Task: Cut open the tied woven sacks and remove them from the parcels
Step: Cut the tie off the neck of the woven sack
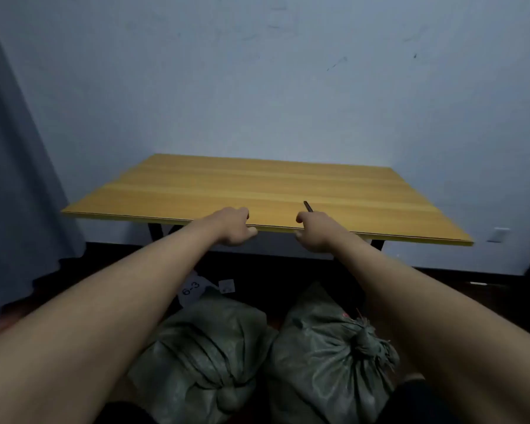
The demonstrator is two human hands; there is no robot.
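Two grey-green woven sacks stand on the dark floor below me, both tied at the top: the left sack [208,353] with a knotted neck, the right sack [328,353] with a frayed knot. Both arms reach forward to the near edge of a wooden table [266,185]. My left hand [234,228] grips that edge, fingers on top and thumb beneath. My right hand [314,232] also rests on the edge and holds a thin dark tool [308,206], perhaps a blade, whose tip points away over the tabletop.
The table stands on black legs against a pale wall. A grey curtain [16,179] hangs at the left. A white paper tag marked "6-3" [193,287] lies on the floor behind the left sack. A wall socket [499,235] sits low at the right.
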